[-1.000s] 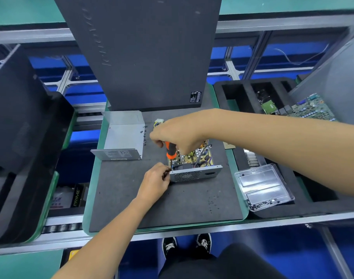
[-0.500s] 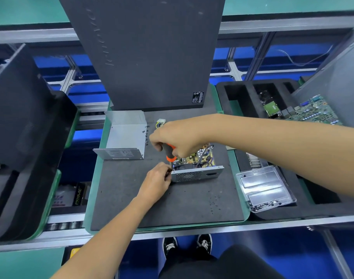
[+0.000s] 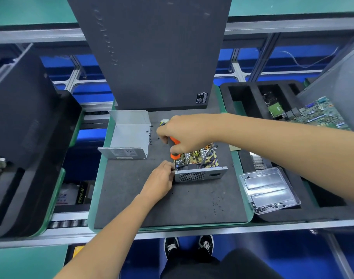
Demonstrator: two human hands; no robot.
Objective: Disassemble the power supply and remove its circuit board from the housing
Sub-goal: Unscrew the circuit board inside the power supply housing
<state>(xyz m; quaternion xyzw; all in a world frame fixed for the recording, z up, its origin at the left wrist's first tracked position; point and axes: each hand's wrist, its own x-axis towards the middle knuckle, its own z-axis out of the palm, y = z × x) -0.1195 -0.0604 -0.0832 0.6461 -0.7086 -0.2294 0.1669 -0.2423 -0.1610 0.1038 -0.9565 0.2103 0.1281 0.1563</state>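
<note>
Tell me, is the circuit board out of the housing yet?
Still in. The circuit board sits inside the open housing; the removed cover lies apart to its left.

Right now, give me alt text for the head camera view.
A right hand holds an orange screwdriver over an open power supply while the left hand steadies its corner; the removed metal cover lies left on the foam mat.

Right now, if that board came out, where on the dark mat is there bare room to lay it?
The widest bare patch of the foam mat is the near left corner, bordered by the left hand and the metal cover. The strip in front of the power supply holds a few loose screws. Around the right hand and screwdriver it is crowded.
</note>
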